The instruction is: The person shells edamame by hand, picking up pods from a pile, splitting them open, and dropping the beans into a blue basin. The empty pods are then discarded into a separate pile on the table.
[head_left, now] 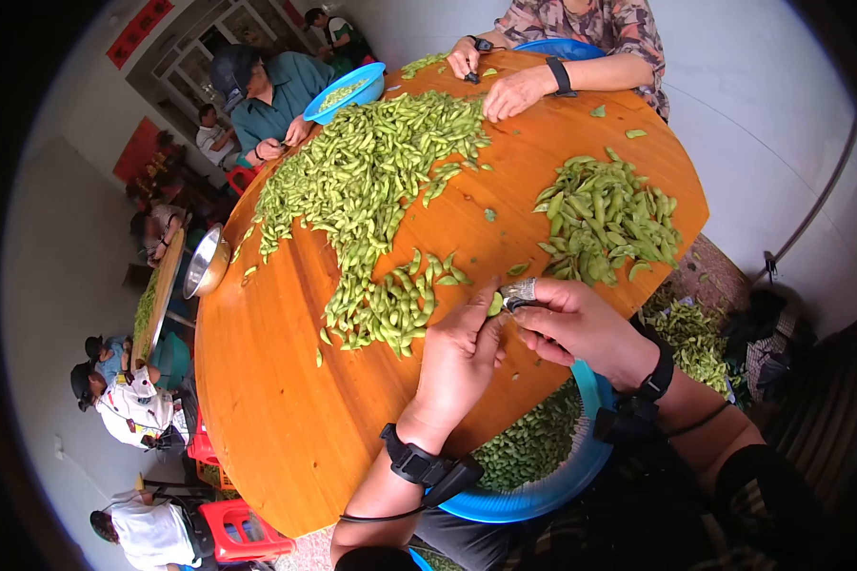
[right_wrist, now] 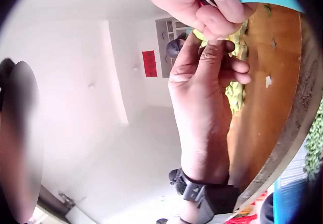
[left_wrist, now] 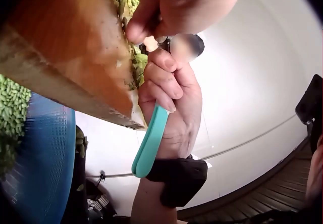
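The left hand (head_left: 459, 347) pinches a green pod (head_left: 496, 304) above the table (head_left: 286, 419); the right hand (head_left: 586, 322) grips a teal-handled tool (left_wrist: 150, 145) just beside it. Around the pod, a loose cluster of pods (head_left: 390, 306) lies at 9 o'clock, the big heap (head_left: 376, 167) at 11, a smaller pile (head_left: 607, 221) at 2. Open wood stretches at 8 o'clock and, between heaps, at 12. The table's near edge passes at 4, with a blue basin (head_left: 595, 466) of shelled beans (head_left: 528, 443) below, toward 5.
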`<state>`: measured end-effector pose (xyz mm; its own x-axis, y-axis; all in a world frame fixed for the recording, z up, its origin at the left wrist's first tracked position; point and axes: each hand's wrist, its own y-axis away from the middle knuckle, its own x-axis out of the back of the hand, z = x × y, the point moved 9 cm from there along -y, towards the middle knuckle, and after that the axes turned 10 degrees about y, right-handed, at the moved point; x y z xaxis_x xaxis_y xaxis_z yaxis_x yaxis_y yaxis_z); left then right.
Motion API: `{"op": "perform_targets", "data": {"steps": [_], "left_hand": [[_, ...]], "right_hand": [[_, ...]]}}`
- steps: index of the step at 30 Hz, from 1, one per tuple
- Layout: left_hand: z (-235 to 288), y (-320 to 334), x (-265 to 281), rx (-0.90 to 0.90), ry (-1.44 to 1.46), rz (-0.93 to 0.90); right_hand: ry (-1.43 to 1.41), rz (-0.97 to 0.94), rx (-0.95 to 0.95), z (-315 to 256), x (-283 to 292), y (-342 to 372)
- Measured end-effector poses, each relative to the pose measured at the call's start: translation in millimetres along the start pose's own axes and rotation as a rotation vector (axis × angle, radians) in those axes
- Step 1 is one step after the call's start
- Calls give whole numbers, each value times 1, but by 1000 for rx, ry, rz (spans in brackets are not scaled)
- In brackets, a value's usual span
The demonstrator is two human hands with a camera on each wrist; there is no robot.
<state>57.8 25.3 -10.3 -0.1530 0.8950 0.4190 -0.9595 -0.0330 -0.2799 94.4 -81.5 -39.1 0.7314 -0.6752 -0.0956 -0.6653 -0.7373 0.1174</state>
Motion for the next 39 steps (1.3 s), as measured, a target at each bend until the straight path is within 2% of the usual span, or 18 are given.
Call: {"op": "perform_targets", "data": {"steps": [2, 3, 5, 13, 17, 19, 21, 26, 33, 39], "left_hand": [[-9, 1, -4, 145, 224, -35], [-10, 0, -3, 146, 226, -38], [-22, -1, -7, 254, 408, -102], [-28, -1, -9, 374, 728, -194], [-16, -2, -13, 256, 553, -154], [-20, -3, -5, 240, 287, -98], [-22, -3, -3, 219, 262, -81], [-19, -3, 1, 101, 154, -48], [-16, -3, -3, 160, 261, -115], [-22, -3, -8, 227, 495, -210]], "right_hand": [[-34, -21, -10, 6, 2, -3], [-68, -46, -16, 7, 1, -3], [-68, -46, -32, 3, 2, -1], [-103, -96, -64, 2, 5, -1], [-13, -51, -39, 0, 10, -2], [20, -63, -21, -5, 5, -1], [144, -28, -42, -11, 0, 3], [162, -6, -3, -8, -10, 1], [23, -2, 11, 5, 0, -2], [-31, -34, 15, 4, 5, 0]]}}
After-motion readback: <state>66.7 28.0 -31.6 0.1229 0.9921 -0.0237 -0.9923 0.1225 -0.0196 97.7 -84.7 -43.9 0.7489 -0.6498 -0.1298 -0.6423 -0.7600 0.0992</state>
